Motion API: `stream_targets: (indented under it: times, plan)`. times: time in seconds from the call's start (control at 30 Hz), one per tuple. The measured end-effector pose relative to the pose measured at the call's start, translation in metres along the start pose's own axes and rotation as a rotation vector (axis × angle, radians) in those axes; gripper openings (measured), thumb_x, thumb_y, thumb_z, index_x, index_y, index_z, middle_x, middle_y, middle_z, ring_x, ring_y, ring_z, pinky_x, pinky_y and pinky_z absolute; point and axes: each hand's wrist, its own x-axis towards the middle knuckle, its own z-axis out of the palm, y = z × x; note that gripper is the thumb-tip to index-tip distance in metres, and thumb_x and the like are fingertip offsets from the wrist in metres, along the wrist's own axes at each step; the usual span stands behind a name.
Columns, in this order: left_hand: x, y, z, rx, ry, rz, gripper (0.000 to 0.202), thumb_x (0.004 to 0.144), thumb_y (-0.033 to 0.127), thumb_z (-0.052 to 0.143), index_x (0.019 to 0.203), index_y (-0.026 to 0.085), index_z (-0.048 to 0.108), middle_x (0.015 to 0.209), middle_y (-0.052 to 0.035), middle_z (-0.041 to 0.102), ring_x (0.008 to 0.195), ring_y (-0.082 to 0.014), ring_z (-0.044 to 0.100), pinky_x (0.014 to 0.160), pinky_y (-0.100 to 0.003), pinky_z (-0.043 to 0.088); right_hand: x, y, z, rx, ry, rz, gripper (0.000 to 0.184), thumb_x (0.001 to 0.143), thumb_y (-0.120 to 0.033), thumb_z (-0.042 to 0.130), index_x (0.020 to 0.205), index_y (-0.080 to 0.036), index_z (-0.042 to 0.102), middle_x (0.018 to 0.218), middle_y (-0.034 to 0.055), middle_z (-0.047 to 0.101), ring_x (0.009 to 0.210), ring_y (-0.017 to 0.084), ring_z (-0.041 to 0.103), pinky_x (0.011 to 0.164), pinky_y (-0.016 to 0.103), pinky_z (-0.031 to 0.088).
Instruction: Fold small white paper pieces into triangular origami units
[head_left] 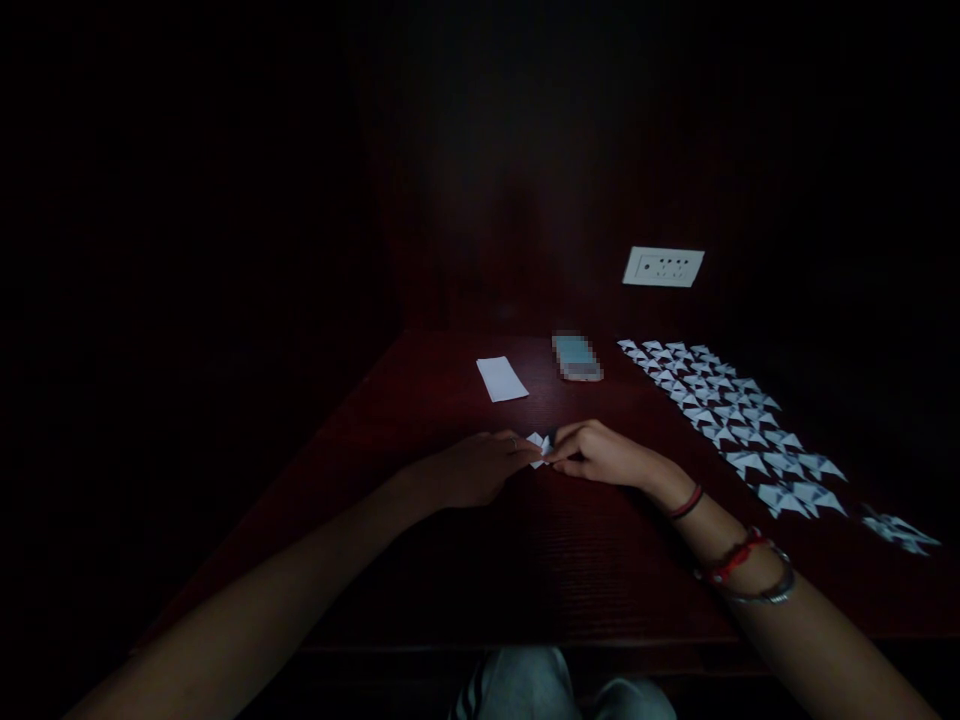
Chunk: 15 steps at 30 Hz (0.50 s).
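A small white folded paper piece (538, 446) rests at the middle of the dark red-brown table (555, 560). My left hand (480, 468) pinches its left side with closed fingers, a ring on one finger. From the right, my right hand (600, 455) pinches the other side, fingers pressed together. Red bands and a metal bangle circle my right wrist.
Several folded white paper pieces (735, 425) lie in rows along the table's right side. A blank white slip (502, 379) and a phone (577, 357) lie beyond my hands. A white wall socket (663, 267) sits on the dark back panel. The surroundings are very dark.
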Motion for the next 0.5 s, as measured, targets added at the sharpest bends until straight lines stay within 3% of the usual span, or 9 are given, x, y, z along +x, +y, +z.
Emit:
stream_targets:
  times: [0.27, 0.5]
  plan:
    - [-0.0009, -0.0019, 0.0027, -0.023, 0.028, 0.000, 0.042, 0.077, 0.008, 0.041, 0.117, 0.021, 0.035, 0.116, -0.0021, 0.044, 0.105, -0.0155, 0.038, 0.085, -0.029, 0.031, -0.0008, 0.0017, -0.0018, 0.035, -0.008, 0.030, 0.023, 0.074, -0.012, 0.045, 0.089, -0.015, 0.063, 0.080, 0.0035, 0.059, 0.070, 0.010, 0.053, 0.066, 0.020, 0.040]
    - [0.0008, 0.0022, 0.0031, 0.045, 0.037, 0.002, 0.036, 0.080, 0.010, 0.040, 0.114, 0.019, 0.038, 0.113, -0.0025, 0.047, 0.103, -0.0156, 0.040, 0.082, -0.027, 0.032, -0.0009, 0.0005, 0.0000, -0.081, -0.021, 0.036, 0.025, 0.075, -0.015, 0.044, 0.094, -0.016, 0.061, 0.084, 0.0041, 0.058, 0.075, 0.011, 0.053, 0.069, 0.021, 0.039]
